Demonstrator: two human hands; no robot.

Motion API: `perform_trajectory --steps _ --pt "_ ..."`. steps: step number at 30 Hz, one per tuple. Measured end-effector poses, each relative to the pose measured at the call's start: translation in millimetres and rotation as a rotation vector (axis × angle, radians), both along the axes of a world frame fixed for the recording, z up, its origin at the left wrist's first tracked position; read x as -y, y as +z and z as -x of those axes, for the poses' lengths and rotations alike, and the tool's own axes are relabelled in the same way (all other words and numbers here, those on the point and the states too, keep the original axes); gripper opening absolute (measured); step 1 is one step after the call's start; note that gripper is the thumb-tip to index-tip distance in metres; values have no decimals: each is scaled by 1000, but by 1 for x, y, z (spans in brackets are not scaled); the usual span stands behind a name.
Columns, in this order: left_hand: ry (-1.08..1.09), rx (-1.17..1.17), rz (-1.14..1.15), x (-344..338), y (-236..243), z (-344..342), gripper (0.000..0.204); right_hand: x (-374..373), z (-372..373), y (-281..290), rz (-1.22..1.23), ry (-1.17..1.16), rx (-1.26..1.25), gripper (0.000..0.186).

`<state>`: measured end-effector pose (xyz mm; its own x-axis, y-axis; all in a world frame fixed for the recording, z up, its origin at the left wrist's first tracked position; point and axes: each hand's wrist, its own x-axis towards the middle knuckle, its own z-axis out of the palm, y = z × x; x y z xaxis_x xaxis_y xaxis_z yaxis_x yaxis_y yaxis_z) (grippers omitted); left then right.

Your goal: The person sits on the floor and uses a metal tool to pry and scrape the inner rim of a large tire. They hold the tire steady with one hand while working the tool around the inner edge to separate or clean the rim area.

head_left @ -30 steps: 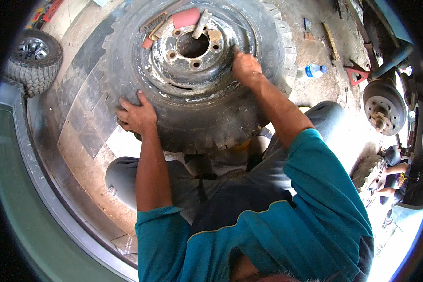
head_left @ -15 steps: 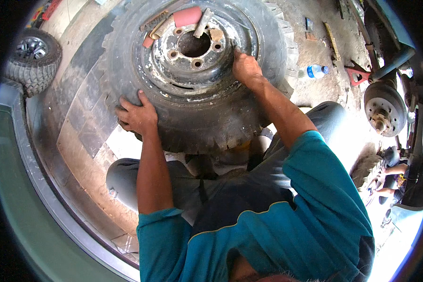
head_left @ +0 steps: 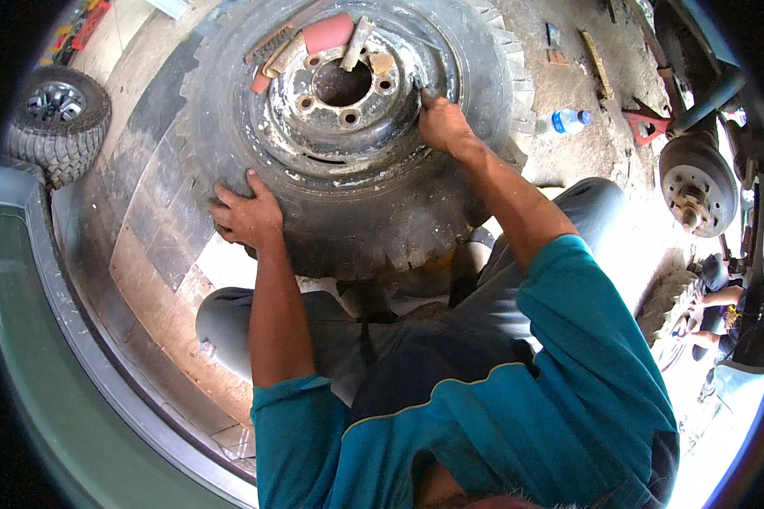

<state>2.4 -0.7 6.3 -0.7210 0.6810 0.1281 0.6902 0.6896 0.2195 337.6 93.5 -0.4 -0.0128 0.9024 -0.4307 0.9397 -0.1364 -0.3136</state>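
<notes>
Black tyre [head_left: 365,227] under left hand [head_left: 250,215], fingers spread at its outer edge; right hand [head_left: 444,125] curled at steel rim [head_left: 378,142], cannot tell around what; wide gap between 2 sets of fingers.

From where I stand, the floor [head_left: 573,89] looks rough and dusty, with dark flat patches on the left side. On the right, a see-through bottle [head_left: 571,121] with a blue cap lies on its side. Near it are a long yellowish stick [head_left: 597,65], a little brown block [head_left: 557,58] and a red stand [head_left: 648,125]. Far left sits a knobbly wheel [head_left: 58,117] with a shiny middle.

The big wheel [head_left: 373,212] lies flat and carries things too: a brush [head_left: 270,42], a pinkish-red sheet [head_left: 328,34], a grey strip [head_left: 358,44] and a tan scrap [head_left: 382,64].
</notes>
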Motion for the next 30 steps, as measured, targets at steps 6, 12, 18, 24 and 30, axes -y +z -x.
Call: perform_trajectory --steps 6,12,18,24,30 --pt "3 -10 6 2 -3 2 80 8 3 10 -51 -82 -133 42" --pt "12 14 25 -1 1 0 81 -2 -3 -2 -30 -93 -93 42" --pt "-9 6 14 4 3 -1 82 9 -1 9 -43 -29 -75 39" --pt "-5 -5 27 2 -1 0 81 7 -1 12 4 -101 -113 38" --pt "-2 10 23 1 3 -4 80 5 3 15 78 -145 -86 41"
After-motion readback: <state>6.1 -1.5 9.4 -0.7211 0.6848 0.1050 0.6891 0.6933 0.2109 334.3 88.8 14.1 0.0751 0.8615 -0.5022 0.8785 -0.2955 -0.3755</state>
